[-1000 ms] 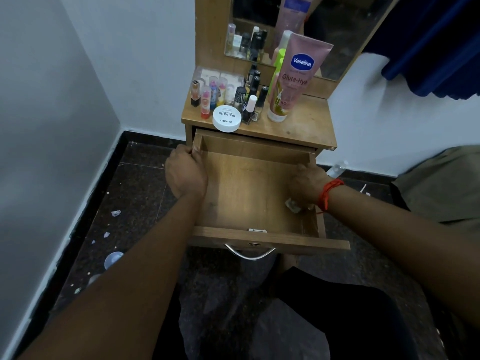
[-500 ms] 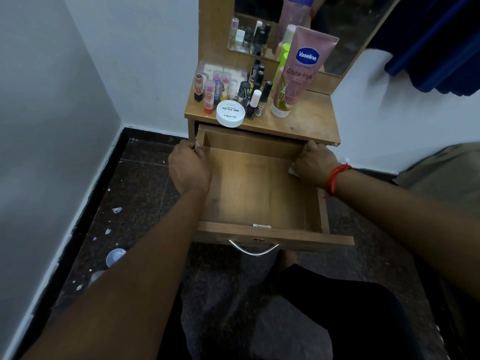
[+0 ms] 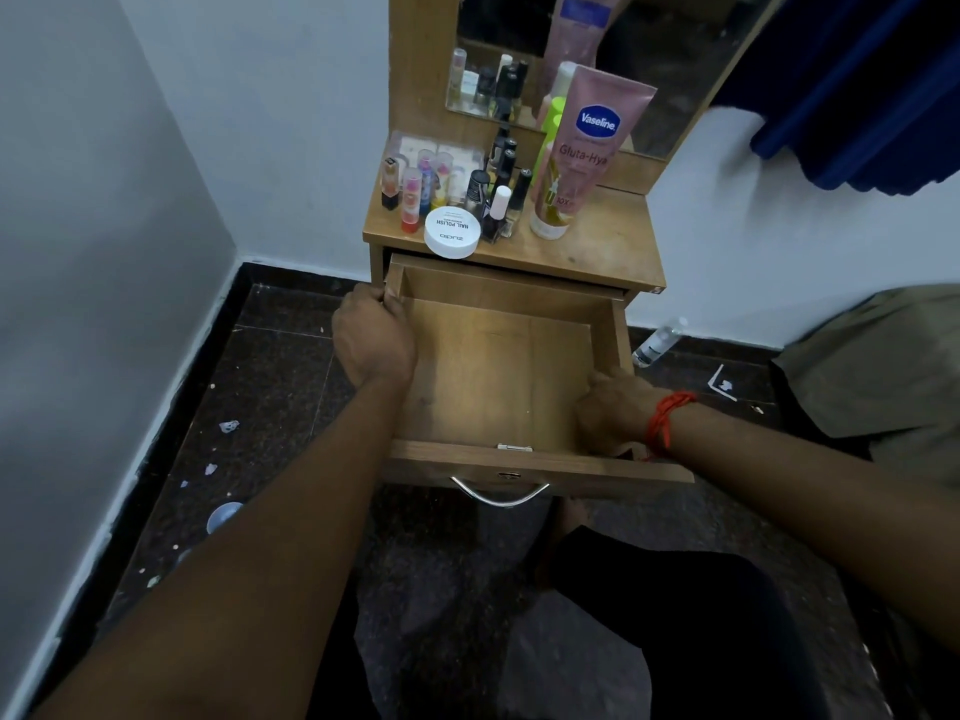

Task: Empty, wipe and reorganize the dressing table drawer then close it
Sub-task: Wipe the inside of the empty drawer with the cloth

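Open brown wooden drawer point(image 3: 493, 376), curved metal handle point(image 3: 501, 495) on near front, pulled far out of small wooden dressing table point(image 3: 597, 246), bare bottom showing. Cosmetic bottles point(image 3: 498, 200) stand on surface, left of centre.

White walls point(image 3: 260, 122), dark speckled floor point(image 3: 270, 387) (scraps point(image 3: 228, 426) scattered), blue curtain point(image 3: 872, 85) upper right

A light brown wooden drawer point(image 3: 498, 376) stands pulled out of the wooden dressing table point(image 3: 608, 246), its bare bottom showing. The left hand point(image 3: 374, 340) grips the drawer's left wall near the back. The right hand point(image 3: 610, 410), with a red thread wristband point(image 3: 665, 420), sits curled in the front right corner; whether it holds anything is hidden. On the tabletop stand a pink Vaseline tube point(image 3: 587, 148) and a round white tub point(image 3: 451, 232).
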